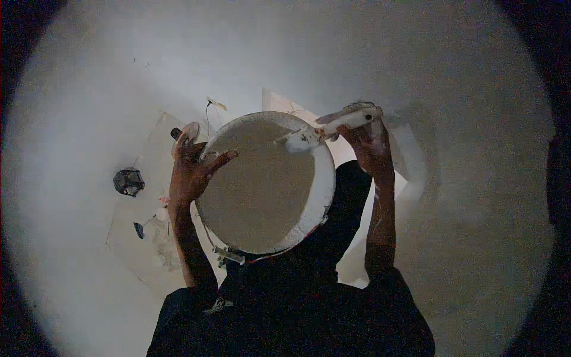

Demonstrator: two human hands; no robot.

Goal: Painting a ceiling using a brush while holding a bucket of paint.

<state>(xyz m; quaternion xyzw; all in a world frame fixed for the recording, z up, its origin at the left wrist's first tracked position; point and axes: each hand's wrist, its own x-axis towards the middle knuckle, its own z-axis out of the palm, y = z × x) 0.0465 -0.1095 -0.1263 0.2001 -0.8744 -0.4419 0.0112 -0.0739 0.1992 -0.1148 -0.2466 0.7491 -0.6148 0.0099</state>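
Dim light, view straight down. Nearest, the person's dark-clad torso fills the lower edge below the round white plastic bucket (pixel 266 184), which is held at chest height and filled nearly to its rim with pale grey-beige paste, perhaps plaster or putty. Left hand (pixel 190 172) clasps the bucket's left rim, thumb stretched over the edge onto the inside, fingers wrapped down the outer wall out of sight. Right hand (pixel 370 146), just beyond the bucket's upper right rim, is closed round the handle of a paste-smeared putty knife (pixel 333 126), whose blade reaches in over the rim and touches the paste. Judging by the fill, the bucket is heavy, its wall stiff but slick with smears; the rim and the wire bail at its near edge look the surest holds. Farther off, on the floor left of the bucket, lie a stained pale sheet (pixel 143 238) and a small dark crumpled object (pixel 128 181).
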